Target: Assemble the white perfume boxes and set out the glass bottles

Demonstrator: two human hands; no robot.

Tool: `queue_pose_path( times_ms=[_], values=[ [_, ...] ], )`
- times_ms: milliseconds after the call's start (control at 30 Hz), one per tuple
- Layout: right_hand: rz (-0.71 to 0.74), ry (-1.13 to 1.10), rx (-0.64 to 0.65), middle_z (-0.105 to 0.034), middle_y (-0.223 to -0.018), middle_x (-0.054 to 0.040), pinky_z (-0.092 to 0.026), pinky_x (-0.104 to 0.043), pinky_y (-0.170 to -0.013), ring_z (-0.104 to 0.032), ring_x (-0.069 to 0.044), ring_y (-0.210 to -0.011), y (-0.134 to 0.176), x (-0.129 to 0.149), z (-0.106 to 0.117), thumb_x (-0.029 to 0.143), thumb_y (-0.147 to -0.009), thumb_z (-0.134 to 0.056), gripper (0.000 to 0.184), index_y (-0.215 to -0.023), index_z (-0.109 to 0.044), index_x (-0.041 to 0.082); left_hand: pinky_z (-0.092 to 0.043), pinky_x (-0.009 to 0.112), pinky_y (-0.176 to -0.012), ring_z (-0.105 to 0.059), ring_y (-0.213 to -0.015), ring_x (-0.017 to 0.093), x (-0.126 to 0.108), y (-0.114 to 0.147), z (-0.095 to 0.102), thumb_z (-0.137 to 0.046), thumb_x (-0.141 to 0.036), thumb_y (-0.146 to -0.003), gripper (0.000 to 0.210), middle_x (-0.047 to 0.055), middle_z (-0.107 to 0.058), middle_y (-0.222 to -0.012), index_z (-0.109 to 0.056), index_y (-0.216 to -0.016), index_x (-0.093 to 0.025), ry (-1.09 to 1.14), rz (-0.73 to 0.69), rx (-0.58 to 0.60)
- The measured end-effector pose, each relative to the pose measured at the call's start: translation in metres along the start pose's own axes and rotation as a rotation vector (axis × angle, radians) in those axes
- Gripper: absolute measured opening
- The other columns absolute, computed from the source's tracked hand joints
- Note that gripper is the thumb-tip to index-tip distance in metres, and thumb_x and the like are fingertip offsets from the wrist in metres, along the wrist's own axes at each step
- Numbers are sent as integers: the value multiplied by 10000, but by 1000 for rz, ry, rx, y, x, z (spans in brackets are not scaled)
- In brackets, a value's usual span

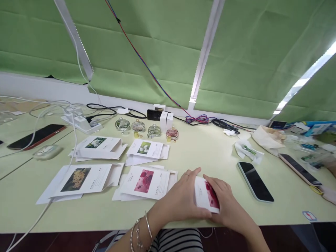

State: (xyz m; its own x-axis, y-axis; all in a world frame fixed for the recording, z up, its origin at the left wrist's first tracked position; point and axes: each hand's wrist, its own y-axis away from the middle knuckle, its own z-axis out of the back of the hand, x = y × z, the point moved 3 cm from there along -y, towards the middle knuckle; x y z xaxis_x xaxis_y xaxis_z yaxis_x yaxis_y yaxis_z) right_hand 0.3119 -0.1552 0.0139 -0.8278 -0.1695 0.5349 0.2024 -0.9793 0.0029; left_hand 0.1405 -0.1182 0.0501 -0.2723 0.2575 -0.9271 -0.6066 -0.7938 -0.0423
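Observation:
Between my two hands is a small white box [201, 194] with a red flower picture on its face, held low over the table near its front edge. My left hand [181, 196] grips its left side, and my right hand [225, 199] wraps round its right side, with fingers partly over the picture. To the left lies a flattened white box [154, 182] with a pink-red flower print. Beside and behind it are flattened boxes with a yellow flower [78, 180], white flowers [101, 146] and a white-and-green print [144, 149].
Several round glass bottles [154, 131] and white upright boxes [166, 121] stand at the back. A phone [255, 182] lies to the right, near crumpled tissue [248, 152]. A power strip [81, 120] and cables are at back left; a white cable [75, 140] crosses the left side.

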Motion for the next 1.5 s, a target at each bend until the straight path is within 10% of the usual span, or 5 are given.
queue_pose_path(
  times_ms=[133,367,1133,1500],
  values=[
    [-77,-2,-71,-420,-1263,-92,-289,-460,-1013,-362,-288,-1193,2,-10,2,316,-625,-650,842,-1362,-251,235,-391,362,-907,-526,-935,171,11,-4,-9,-368,-366,-883,431,62,-540,-991,-334,-1268,-174,431,71,-105],
    [21,24,-158,-472,-1236,-93,-347,-448,-971,-418,-298,-1159,5,-13,3,341,-619,-659,755,-1295,-342,230,-464,316,-804,-590,-848,126,26,-13,-38,-411,-110,-798,131,-5,-486,-846,-335,-841,-208,599,-60,-282],
    [45,-96,-150,-405,-1292,-124,-336,-485,-976,-370,-328,-1196,13,-24,1,353,-640,-670,839,-1352,-245,225,-326,252,-557,-496,-624,151,13,-13,-22,-438,-163,-803,108,-3,-580,-687,-527,-861,-183,-370,25,1],
    [146,106,92,-467,-1290,-94,-279,-480,-1031,-401,-295,-1195,4,-10,11,294,-590,-667,818,-1340,-343,245,-361,291,-636,-557,-687,184,32,-13,-30,-522,-163,-725,84,48,-635,-729,-606,-726,-174,-587,-60,35]
  ],
)
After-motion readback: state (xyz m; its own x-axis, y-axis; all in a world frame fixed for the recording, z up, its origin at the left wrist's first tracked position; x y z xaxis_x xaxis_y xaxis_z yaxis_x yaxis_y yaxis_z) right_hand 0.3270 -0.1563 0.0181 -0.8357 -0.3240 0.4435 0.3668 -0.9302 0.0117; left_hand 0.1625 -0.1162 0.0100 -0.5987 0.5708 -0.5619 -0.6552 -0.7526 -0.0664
